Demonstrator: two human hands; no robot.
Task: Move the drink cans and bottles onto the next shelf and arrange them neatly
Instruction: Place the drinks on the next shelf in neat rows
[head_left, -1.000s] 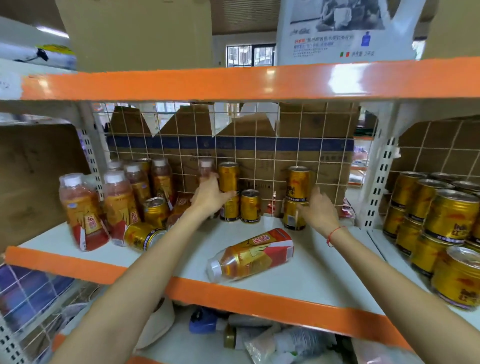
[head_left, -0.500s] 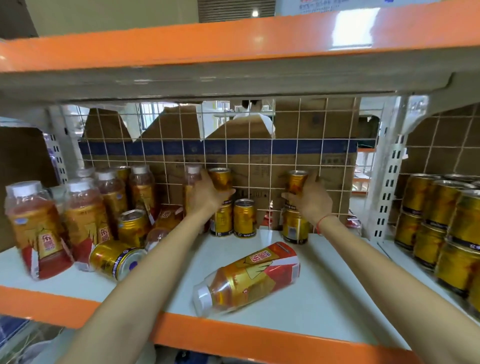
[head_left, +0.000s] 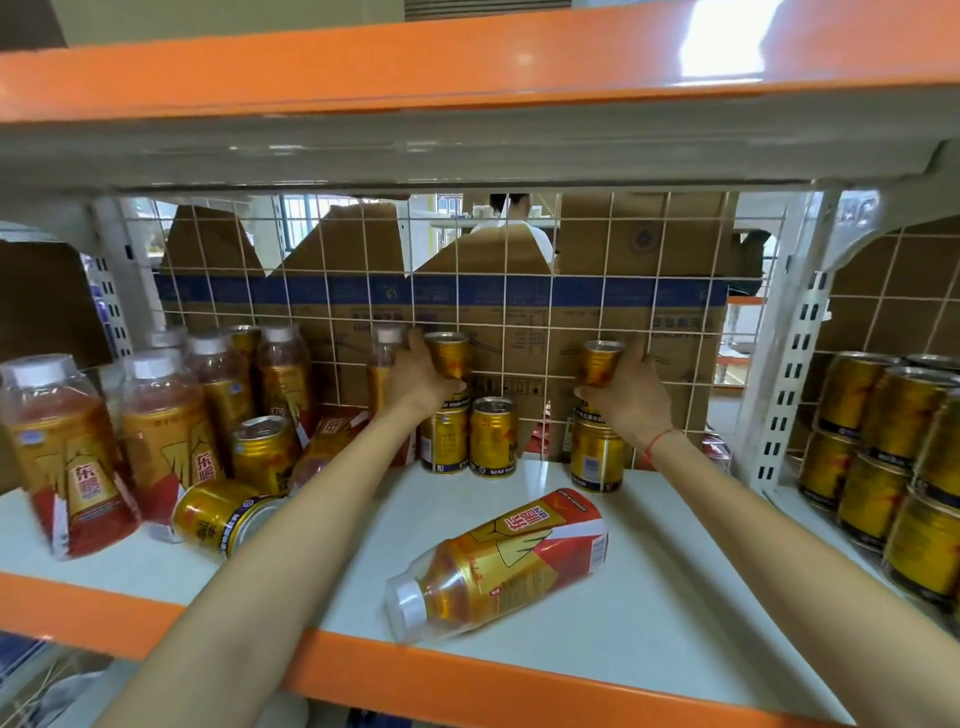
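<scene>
Both grips are closed on gold cans at the back of a white shelf (head_left: 649, 597): the left hand (head_left: 423, 374) wraps one upper can (head_left: 449, 353), the right hand (head_left: 631, 395) the other upper can (head_left: 601, 361), each atop a standing can against the wire grid (head_left: 519, 291). Upright bottles (head_left: 171, 426) crowd the left; stacked cans (head_left: 883, 441) fill the next shelf at right. A toppled bottle (head_left: 498, 566) lies in front between the forearms, a tipped can (head_left: 221, 517) left of it.
</scene>
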